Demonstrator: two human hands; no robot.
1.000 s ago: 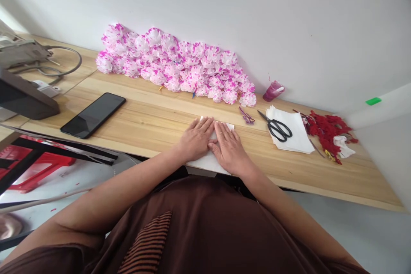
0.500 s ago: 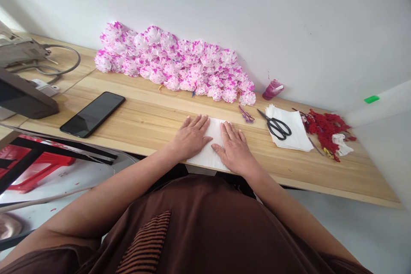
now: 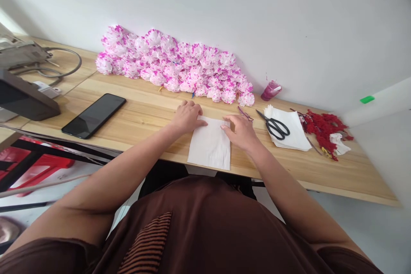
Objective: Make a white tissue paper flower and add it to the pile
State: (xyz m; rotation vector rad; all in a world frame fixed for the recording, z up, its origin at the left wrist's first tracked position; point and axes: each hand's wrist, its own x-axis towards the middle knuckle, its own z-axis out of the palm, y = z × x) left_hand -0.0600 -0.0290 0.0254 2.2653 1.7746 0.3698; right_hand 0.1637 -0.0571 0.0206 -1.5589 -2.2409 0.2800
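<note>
A white, slightly creased sheet of thin paper (image 3: 210, 145) lies flat on the wooden table, near its front edge; whether it is one layer or several I cannot tell. At its far left corner is my left hand (image 3: 186, 116), fingers bent and apart from the thumb, which rests on the paper. My right hand (image 3: 240, 130) is at the far right corner, with a gap between its curved index finger and thumb. Both hands look open, touching the paper's far end. Right of them, black-handled scissors (image 3: 278, 127) lie on a stack of white paper (image 3: 297, 130).
Pink-and-white paper flowers (image 3: 173, 64) line the wall. A purple-stained cup (image 3: 270, 90) and thin purple stems (image 3: 244, 113) are behind my right hand. Red fuzzy material (image 3: 324, 126) lies far right. A phone (image 3: 94, 115), dark box (image 3: 27, 96) and cable (image 3: 75, 66) occupy the left.
Both hands have slid from lying flat on the paper's middle to its far corners, and their fingers have bent. More of the sheet is uncovered now.
</note>
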